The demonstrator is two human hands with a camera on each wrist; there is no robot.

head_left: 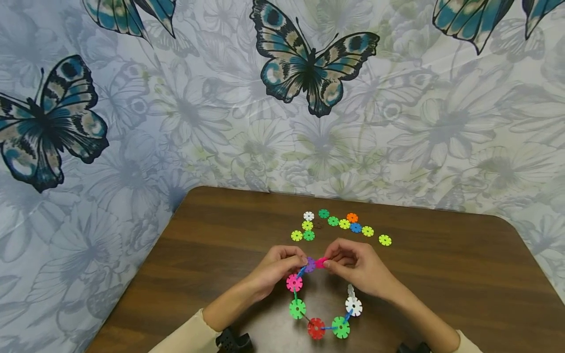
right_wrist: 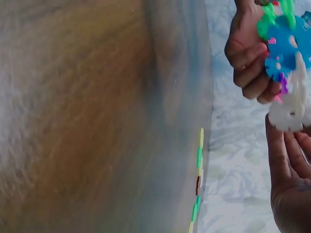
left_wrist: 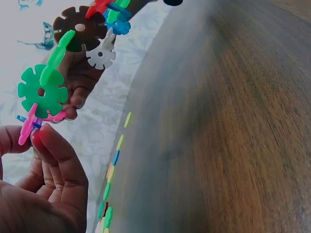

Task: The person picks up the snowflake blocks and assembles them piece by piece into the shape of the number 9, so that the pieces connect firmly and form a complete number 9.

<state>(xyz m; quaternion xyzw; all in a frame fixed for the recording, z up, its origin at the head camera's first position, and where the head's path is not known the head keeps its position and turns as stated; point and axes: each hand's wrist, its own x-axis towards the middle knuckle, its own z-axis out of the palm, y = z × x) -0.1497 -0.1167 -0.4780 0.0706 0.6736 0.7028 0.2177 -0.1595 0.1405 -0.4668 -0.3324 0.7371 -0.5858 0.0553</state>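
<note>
A chain of notched interlocking plastic discs (head_left: 316, 328) hangs in a loop between the hands. My left hand (head_left: 274, 272) pinches the purple disc (head_left: 311, 265) at the top of the loop. A bright pink disc (head_left: 321, 263) meets the purple one edge to edge, and my right hand (head_left: 363, 268) pinches its other side. From the purple disc the chain runs down through blue, pink and green discs to the red one. On the right it rises through a green disc (head_left: 341, 327) to a white disc (head_left: 354, 306), ending in an edge-on whitish disc below the right hand.
Loose discs in yellow, green, orange, blue, brown and white (head_left: 344, 224) lie flat on the brown wooden table (head_left: 220, 230), beyond the hands. Behind the table's far edge hangs a cloth printed with butterflies (head_left: 313, 63). A dark wrist strap (head_left: 234, 340) shows by the left sleeve.
</note>
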